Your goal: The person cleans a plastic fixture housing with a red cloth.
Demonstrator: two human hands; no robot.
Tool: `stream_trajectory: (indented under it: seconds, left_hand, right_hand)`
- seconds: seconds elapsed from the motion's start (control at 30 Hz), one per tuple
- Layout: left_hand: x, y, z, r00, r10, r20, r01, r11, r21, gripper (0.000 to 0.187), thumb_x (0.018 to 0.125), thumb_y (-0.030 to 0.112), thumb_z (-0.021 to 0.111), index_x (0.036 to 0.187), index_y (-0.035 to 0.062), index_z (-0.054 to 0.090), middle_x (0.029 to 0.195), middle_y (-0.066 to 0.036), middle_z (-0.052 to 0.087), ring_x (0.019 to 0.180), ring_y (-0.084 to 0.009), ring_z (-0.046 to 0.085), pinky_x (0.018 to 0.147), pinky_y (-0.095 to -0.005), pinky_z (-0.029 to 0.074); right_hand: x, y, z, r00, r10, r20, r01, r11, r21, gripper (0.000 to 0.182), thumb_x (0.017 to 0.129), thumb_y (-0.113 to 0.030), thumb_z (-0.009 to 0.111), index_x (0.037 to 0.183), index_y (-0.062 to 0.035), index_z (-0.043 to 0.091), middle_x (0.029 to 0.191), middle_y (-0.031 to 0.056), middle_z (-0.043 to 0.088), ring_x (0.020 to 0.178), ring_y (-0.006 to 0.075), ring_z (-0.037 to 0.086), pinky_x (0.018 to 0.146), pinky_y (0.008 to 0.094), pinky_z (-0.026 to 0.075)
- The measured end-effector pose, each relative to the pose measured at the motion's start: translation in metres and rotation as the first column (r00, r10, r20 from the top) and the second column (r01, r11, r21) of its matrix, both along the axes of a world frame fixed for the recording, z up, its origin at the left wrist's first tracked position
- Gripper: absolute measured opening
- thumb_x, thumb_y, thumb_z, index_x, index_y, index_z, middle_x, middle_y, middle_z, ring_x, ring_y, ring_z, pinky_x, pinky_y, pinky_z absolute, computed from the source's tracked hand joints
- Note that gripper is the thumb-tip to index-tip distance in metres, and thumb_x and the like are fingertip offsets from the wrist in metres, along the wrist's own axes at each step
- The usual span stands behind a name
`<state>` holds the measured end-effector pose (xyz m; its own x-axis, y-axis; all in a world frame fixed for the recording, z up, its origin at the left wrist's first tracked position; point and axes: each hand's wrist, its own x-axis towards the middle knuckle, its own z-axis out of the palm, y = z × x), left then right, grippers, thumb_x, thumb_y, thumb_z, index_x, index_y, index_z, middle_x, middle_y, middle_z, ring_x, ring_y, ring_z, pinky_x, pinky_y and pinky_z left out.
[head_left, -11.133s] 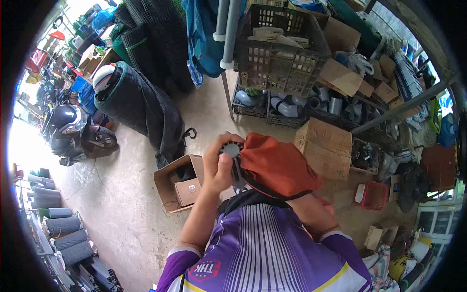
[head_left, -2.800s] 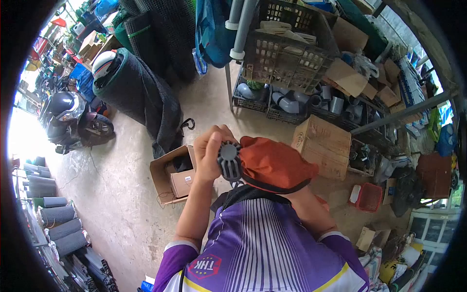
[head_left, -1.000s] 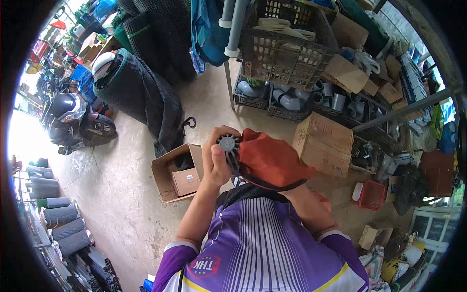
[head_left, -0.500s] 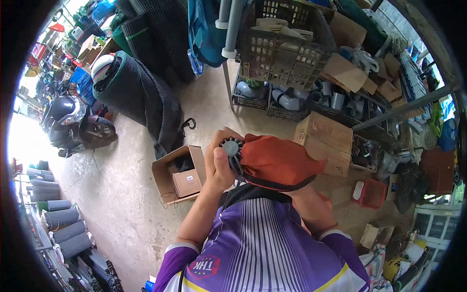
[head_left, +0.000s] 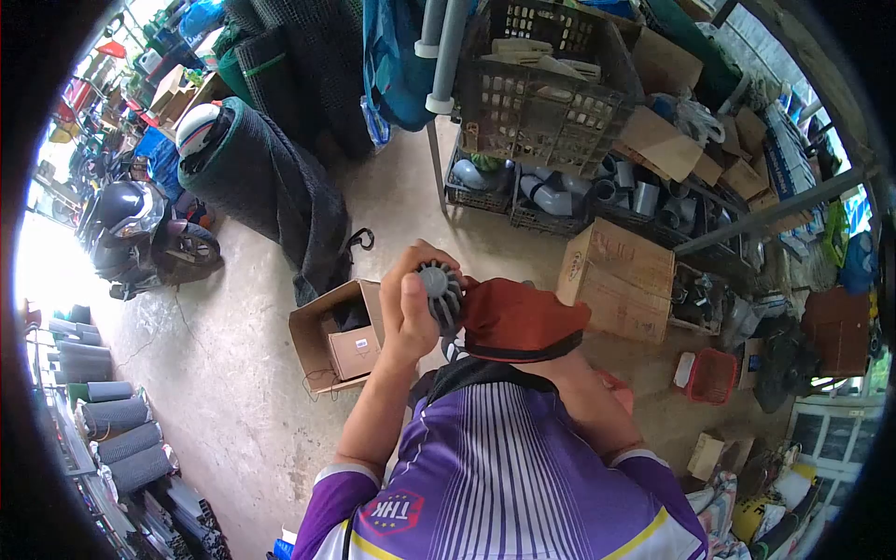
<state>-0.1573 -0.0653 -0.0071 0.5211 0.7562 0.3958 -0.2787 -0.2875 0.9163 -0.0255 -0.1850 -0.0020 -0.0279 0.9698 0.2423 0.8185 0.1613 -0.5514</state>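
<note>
My left hand (head_left: 407,317) is wrapped round a grey ribbed plastic piece (head_left: 439,287), its round flat end facing up and the thumb lying along its side. Right beside it, a red cloth bag (head_left: 523,315) with a black edge is held up in front of my chest. The right forearm (head_left: 583,397) runs up under this bag, which hides my right hand and its fingers. Below and left of the hands, an open cardboard box (head_left: 313,343) stands on the floor with a smaller carton (head_left: 355,352) inside.
Ahead, black crates (head_left: 551,103) hold grey pipe fittings (head_left: 551,198) beneath a metal rack. To the right stand a closed cardboard box (head_left: 623,280) and a red basket (head_left: 713,376). Rolled dark netting (head_left: 271,177) leans at left, near a motorbike (head_left: 140,233).
The red cloth bag has drawn in and drooped, its right end moving left and lower. My left hand has shifted slightly left with the grey ribbed piece, which has tilted to show more of its side.
</note>
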Motion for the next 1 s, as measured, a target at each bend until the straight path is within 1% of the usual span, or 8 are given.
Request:
stream_trajectory:
  seconds: [0.1, 0.2, 0.3, 0.4, 0.7, 0.8, 0.9, 1.0]
  left_hand:
    - [0.002, 0.0, 0.005, 0.995, -0.02, 0.099, 0.028, 0.996, -0.084, 0.067, 0.096, 0.055, 0.024, 0.089, -0.0035, 0.055, 0.078, -0.01, 0.055, 0.07, -0.0168, 0.054, 0.065, -0.0279, 0.042]
    - [0.004, 0.0, 0.017, 0.997, -0.073, 0.035, 0.071, 0.997, 0.041, 0.068, 0.095, 0.058, 0.024, 0.089, -0.0037, 0.054, 0.08, -0.011, 0.055, 0.07, -0.0167, 0.053, 0.066, -0.0272, 0.04]
    - [0.003, -0.003, 0.012, 0.997, -0.05, 0.06, 0.048, 0.998, 0.034, 0.069, 0.094, 0.058, 0.025, 0.089, -0.0038, 0.054, 0.08, -0.011, 0.055, 0.071, -0.0171, 0.052, 0.066, -0.0275, 0.039]
    - [0.001, -0.001, 0.016, 0.999, -0.028, 0.028, 0.026, 0.996, 0.088, 0.07, 0.094, 0.058, 0.025, 0.089, -0.0045, 0.055, 0.079, -0.012, 0.055, 0.071, -0.0178, 0.052, 0.065, -0.0284, 0.039]
    - [-0.001, -0.001, 0.02, 0.997, -0.064, 0.032, 0.06, 0.992, 0.113, 0.065, 0.094, 0.055, 0.028, 0.091, -0.0042, 0.054, 0.076, -0.012, 0.056, 0.068, -0.0176, 0.052, 0.063, -0.0285, 0.039]
    - [0.002, -0.005, 0.019, 0.998, -0.041, 0.057, 0.036, 0.995, 0.098, 0.061, 0.093, 0.055, 0.032, 0.094, -0.0033, 0.051, 0.075, -0.011, 0.054, 0.065, -0.0161, 0.05, 0.061, -0.028, 0.038]
    - [-0.003, 0.0, 0.009, 0.99, -0.138, 0.025, 0.134, 0.985, 0.113, 0.059, 0.093, 0.056, 0.035, 0.096, -0.0024, 0.048, 0.077, -0.01, 0.054, 0.067, -0.0146, 0.048, 0.061, -0.0272, 0.037]
    - [-0.003, -0.002, 0.007, 0.989, -0.148, 0.028, 0.144, 0.983, 0.11, 0.06, 0.092, 0.056, 0.035, 0.097, -0.0018, 0.047, 0.079, -0.009, 0.053, 0.068, -0.0138, 0.047, 0.062, -0.0265, 0.036]
  right_hand:
    - [0.0, 0.003, 0.004, 0.964, 0.074, -0.256, -0.016, 0.975, 0.222, 0.047, 0.073, -0.021, 0.074, 0.115, -0.0072, 0.059, 0.11, 0.009, 0.062, 0.102, 0.0282, 0.06, 0.086, 0.0381, 0.048]
    - [-0.002, 0.0, 0.014, 0.997, 0.004, -0.078, 0.015, 0.973, 0.232, 0.049, 0.073, -0.02, 0.075, 0.117, -0.0072, 0.058, 0.11, 0.0089, 0.062, 0.104, 0.0282, 0.059, 0.088, 0.0384, 0.047]
    - [0.002, 0.002, 0.017, 0.959, 0.061, -0.278, -0.019, 0.988, 0.151, 0.051, 0.073, -0.018, 0.076, 0.12, -0.0074, 0.057, 0.114, 0.0093, 0.061, 0.106, 0.0269, 0.058, 0.09, 0.0373, 0.046]
    - [-0.003, 0.005, 0.026, 0.975, 0.097, -0.198, -0.033, 0.952, 0.305, 0.055, 0.074, -0.017, 0.076, 0.123, -0.0073, 0.054, 0.12, 0.0099, 0.058, 0.109, 0.0253, 0.057, 0.092, 0.0357, 0.045]
    - [0.002, 0.005, 0.014, 0.975, -0.06, -0.216, 0.093, 0.985, 0.147, 0.037, 0.071, -0.024, 0.073, 0.104, -0.0093, 0.065, 0.102, 0.0073, 0.065, 0.095, 0.0262, 0.061, 0.078, 0.0376, 0.048]
    - [0.002, -0.001, 0.022, 0.945, -0.089, -0.314, 0.137, 0.981, 0.135, 0.036, 0.072, -0.025, 0.073, 0.104, -0.0092, 0.065, 0.102, 0.0073, 0.065, 0.095, 0.0254, 0.061, 0.078, 0.037, 0.048]
    - [-0.001, 0.0, 0.03, 0.754, -0.048, -0.655, 0.108, 0.993, 0.052, 0.036, 0.073, -0.024, 0.074, 0.106, -0.0095, 0.065, 0.104, 0.0074, 0.065, 0.094, 0.0245, 0.062, 0.078, 0.0352, 0.049]
    - [0.007, 0.004, 0.021, 0.759, 0.029, -0.65, 0.036, 0.996, 0.087, 0.044, 0.074, -0.017, 0.076, 0.114, -0.0071, 0.061, 0.113, 0.0076, 0.063, 0.105, 0.0228, 0.06, 0.089, 0.0327, 0.048]
